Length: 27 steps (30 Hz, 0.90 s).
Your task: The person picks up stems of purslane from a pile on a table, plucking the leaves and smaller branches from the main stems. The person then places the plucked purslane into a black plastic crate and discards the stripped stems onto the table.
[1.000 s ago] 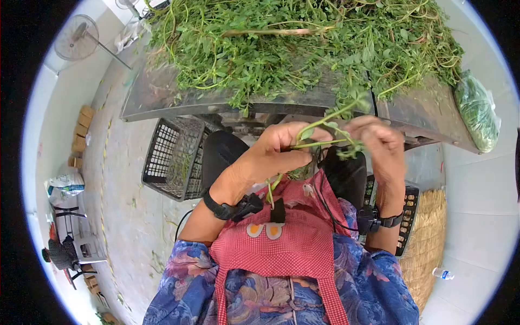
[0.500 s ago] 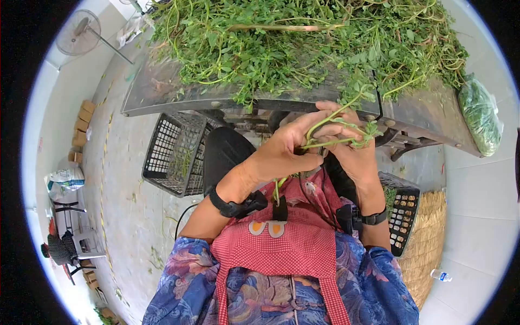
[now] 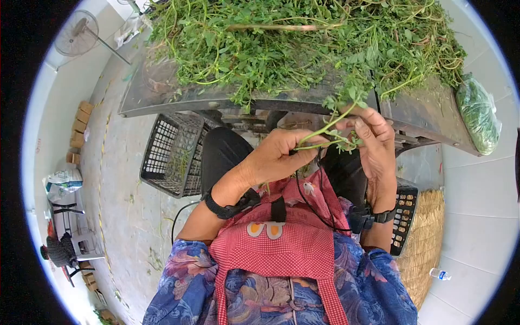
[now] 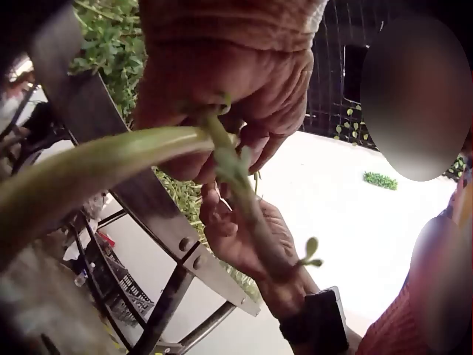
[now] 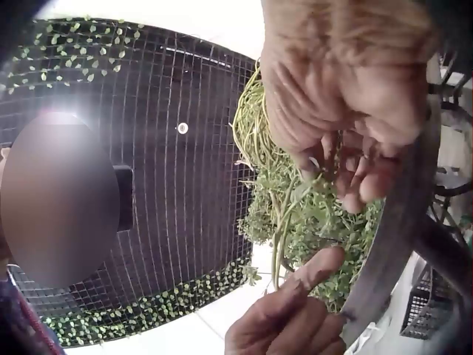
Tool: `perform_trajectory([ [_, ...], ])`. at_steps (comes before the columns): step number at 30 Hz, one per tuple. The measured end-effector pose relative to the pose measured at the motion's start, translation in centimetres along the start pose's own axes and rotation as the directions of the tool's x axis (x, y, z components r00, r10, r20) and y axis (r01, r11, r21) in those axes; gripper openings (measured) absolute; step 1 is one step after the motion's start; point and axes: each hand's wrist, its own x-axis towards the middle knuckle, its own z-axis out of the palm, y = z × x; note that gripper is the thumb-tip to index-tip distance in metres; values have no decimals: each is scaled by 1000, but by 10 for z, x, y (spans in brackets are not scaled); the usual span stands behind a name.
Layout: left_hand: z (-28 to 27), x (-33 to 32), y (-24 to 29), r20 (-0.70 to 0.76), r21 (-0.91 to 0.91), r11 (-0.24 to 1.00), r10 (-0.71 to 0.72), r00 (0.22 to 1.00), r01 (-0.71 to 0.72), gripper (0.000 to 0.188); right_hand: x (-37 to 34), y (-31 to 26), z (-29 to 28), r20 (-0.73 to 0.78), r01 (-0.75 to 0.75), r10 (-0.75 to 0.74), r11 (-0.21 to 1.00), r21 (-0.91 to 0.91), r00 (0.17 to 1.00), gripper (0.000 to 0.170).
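In the head view my left hand (image 3: 279, 154) pinches a forked, leafy green stem (image 3: 327, 129) between thumb and fingers, above my lap. My right hand (image 3: 377, 142) is at the stem's leafy far end, its thumb and fingers closed on a side shoot. The left wrist view shows the thick pale stem (image 4: 96, 164) running out from under the left hand (image 4: 229, 81). From the right wrist, the right hand's (image 5: 347, 81) fingertips pinch among small leaves, with the left thumb pointing up below them.
A large heap of leafy stems (image 3: 260, 54) covers the dark table (image 3: 149, 89) in front. Black crates (image 3: 162, 157) stand on the floor at both sides of my legs. A plastic bag of greens (image 3: 478, 115) lies at the table's right end, and a water bottle (image 3: 440, 274) lies lower right.
My right hand came in against the left one, then drew back a little to the right. The stem ends that hung below my left hand no longer show there.
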Motion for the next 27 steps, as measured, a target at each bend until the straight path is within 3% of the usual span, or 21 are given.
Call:
perform_trajectory([
  [2, -1, 0, 0, 21, 176, 982, 69, 997, -72, 27, -5, 3, -3, 26, 18, -17, 998, -68, 1000, 26],
  [5, -3, -1, 2, 59, 293, 953, 66, 996, -80, 26, -8, -10, 8, 80, 73, -61, 986, -147, 995, 23],
  [7, -4, -1, 2, 58, 324, 941, 79, 995, -94, 25, -10, -16, 10, 160, 123, -67, 922, -368, 985, 21],
  [9, -3, -2, 4, 55, 357, 928, 94, 994, -107, 24, -10, -8, 5, 175, 143, -78, 907, -396, 982, 16],
  [11, -2, -4, 11, 17, 379, 923, 59, 998, -61, 19, -8, -6, 4, 259, 303, -194, 813, -497, 946, 13],
  [15, 2, -6, 6, -28, 272, 961, 51, 998, -42, 16, -7, -1, 12, 237, 396, -317, 754, -524, 918, 12],
  [17, 8, -5, 7, -126, 159, 977, 161, 979, -141, 13, -13, -9, 22, 78, 159, -139, 874, -459, 987, 16],
  [21, 1, -5, 8, -94, 264, 955, 167, 981, -137, 18, -10, -9, 24, 114, 185, -148, 857, -482, 982, 19],
  [23, 1, -3, 10, -100, 144, 980, 151, 984, -135, 18, -7, -5, 17, 213, 231, -137, 820, -524, 967, 21],
  [27, 0, 1, 6, -98, 140, 986, 109, 989, -95, 17, 0, 4, 12, 245, 295, -194, 817, -495, 950, 18],
])
